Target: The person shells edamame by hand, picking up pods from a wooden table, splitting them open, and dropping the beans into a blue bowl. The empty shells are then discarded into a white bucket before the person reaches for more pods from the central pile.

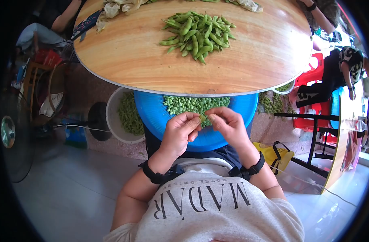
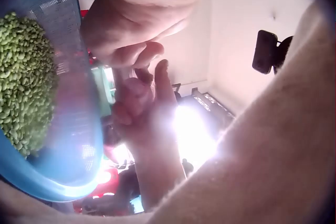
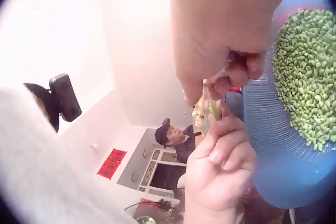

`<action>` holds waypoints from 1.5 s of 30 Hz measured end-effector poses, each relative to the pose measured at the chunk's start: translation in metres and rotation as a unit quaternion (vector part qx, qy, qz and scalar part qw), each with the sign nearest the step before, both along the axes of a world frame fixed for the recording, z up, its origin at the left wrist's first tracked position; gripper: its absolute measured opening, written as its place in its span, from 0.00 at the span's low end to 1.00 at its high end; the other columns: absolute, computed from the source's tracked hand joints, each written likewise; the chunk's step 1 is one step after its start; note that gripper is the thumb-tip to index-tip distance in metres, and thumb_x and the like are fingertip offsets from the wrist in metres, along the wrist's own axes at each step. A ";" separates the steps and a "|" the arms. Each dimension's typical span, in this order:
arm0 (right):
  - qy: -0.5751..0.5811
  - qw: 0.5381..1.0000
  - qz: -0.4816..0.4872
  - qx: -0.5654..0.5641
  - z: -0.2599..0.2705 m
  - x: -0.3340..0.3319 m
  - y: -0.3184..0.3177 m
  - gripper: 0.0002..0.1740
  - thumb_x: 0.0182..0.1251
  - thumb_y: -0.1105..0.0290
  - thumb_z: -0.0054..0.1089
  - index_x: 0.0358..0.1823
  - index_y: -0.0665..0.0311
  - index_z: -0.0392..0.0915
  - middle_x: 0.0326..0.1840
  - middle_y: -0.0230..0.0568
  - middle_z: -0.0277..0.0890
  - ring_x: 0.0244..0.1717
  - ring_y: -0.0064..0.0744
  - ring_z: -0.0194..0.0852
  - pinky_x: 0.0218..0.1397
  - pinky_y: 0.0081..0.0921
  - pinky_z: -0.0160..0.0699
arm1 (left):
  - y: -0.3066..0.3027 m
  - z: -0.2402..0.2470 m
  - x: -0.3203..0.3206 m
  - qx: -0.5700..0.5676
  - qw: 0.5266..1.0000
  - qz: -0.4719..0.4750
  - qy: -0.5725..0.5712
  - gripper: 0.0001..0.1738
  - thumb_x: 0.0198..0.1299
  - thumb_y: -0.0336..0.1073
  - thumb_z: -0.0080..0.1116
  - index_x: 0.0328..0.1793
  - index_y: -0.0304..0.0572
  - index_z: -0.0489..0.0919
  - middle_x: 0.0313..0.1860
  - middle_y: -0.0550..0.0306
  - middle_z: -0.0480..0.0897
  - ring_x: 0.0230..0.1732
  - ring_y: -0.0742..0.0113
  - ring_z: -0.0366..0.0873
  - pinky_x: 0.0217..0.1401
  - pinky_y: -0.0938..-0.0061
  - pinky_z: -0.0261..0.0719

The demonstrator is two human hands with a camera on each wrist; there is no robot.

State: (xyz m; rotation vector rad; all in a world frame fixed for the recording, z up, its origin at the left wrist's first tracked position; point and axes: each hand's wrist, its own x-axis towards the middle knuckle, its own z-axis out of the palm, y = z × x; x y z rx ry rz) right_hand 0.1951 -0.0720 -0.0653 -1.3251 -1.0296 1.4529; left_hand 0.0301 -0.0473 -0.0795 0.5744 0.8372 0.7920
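Note:
Above the blue plastic basket (image 1: 146, 117), a small green soybean pod (image 1: 202, 118) sits between the fingertips of both hands. My left hand (image 1: 179, 130) pinches it with thumb and forefinger. My right hand (image 1: 229, 126) also pinches at the pod, its thumb and forefinger close against the left fingertips. In the right wrist view the pod (image 3: 214, 110) shows as a pale and green sliver between the two hands. Shelled green soybeans (image 3: 310, 82) cover the bottom of the basket. In the left wrist view the fingers hide the pod.
A heap of unshelled pods (image 1: 198, 34) lies on the round wooden table (image 1: 124, 52), whose edge overhangs the basket. To the left stand a pale tub (image 1: 113, 117) of green pods or hulls and a fan (image 1: 9, 133). A yellow bag (image 1: 283, 157) lies to the right.

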 end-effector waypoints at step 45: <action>-0.131 0.972 0.180 0.074 0.020 0.005 0.015 0.10 0.50 0.72 0.61 0.33 0.71 0.76 0.25 0.44 0.76 0.28 0.28 0.75 0.33 0.23 0.74 | -0.004 0.030 -0.008 0.103 0.948 -0.188 0.234 0.08 0.63 0.28 0.46 0.39 0.31 0.75 0.27 0.55 0.80 0.23 0.71 0.79 0.19 0.84 0.70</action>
